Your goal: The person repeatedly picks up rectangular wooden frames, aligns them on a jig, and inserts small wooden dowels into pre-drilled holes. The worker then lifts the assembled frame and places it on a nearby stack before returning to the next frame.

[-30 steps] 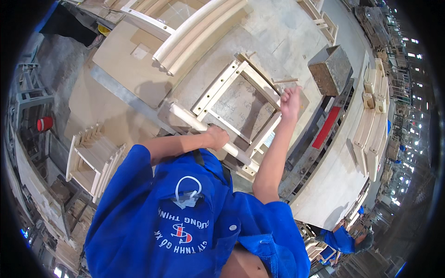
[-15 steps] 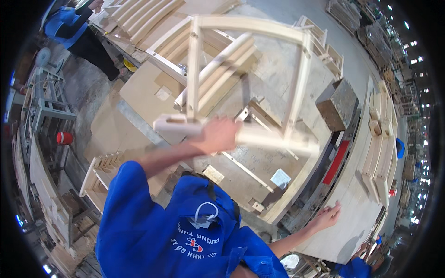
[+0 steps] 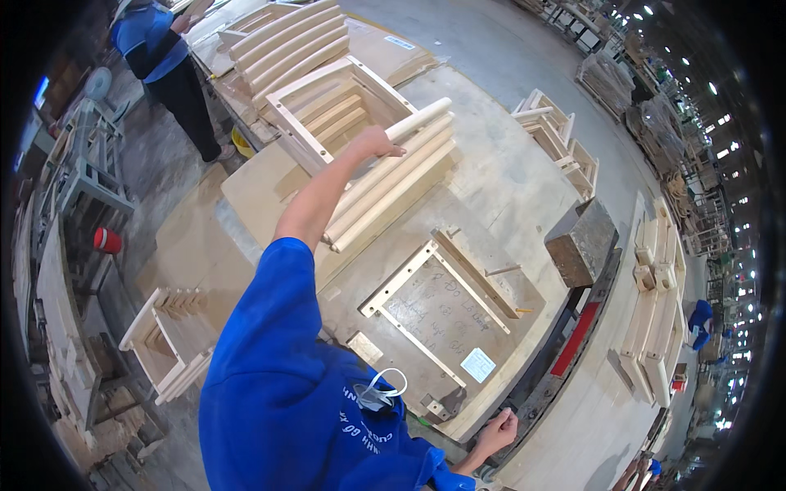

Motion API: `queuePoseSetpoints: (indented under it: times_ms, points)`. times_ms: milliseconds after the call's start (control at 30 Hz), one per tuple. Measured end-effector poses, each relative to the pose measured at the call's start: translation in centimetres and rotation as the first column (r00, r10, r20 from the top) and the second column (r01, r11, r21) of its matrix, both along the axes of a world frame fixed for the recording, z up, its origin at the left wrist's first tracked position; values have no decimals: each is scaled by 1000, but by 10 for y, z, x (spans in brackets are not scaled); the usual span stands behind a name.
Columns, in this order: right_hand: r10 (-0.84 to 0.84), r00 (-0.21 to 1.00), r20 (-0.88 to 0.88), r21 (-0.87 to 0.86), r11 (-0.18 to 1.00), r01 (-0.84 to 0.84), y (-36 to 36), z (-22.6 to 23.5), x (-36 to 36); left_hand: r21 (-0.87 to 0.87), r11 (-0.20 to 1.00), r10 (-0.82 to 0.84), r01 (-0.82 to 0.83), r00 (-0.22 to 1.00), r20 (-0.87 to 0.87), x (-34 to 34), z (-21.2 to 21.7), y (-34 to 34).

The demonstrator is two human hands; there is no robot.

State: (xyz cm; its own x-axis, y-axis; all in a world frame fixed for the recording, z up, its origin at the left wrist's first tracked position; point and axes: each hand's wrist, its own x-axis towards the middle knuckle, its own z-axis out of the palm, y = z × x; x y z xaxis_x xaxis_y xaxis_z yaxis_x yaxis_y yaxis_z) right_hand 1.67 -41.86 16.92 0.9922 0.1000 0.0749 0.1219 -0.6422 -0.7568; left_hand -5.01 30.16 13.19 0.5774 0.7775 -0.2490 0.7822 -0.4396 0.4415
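Observation:
My left hand (image 3: 378, 141) is stretched far forward and closed around the rounded rail of a pale wooden frame (image 3: 327, 102). That frame lies tilted on a stack of similar frames and curved slats (image 3: 393, 192). My right hand (image 3: 498, 429) hangs low at the near edge of the workbench (image 3: 524, 204), fingers curled into a fist with nothing visible in it. Between the hands, a flat assembly jig (image 3: 434, 299) with wooden stop rails sits on the bench top with no frame in it.
A grey block (image 3: 581, 241) stands on the bench's right side above a red strip (image 3: 575, 340). More frames sit at the lower left (image 3: 168, 340) and far right (image 3: 561, 139). Another person in blue (image 3: 155, 45) stands at the top left. Long boards (image 3: 655, 327) line the right.
The wooden frame went from the jig, up over my head, and now rests on the far stack with my left hand still on it. My right hand dropped to the bench's near edge.

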Motion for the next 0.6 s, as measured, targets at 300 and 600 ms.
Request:
queuePoseSetpoints:
  times_ms: [300,600]
  points:
    - [250,966,-65,-101,962,-255,43,3,9,-20,993,119,-117,988,102,13,-7,-14]
    - [297,944,-141,-174,931,-320,57,-3,13,-6,993,120,-120,992,35,13,-5,-12]
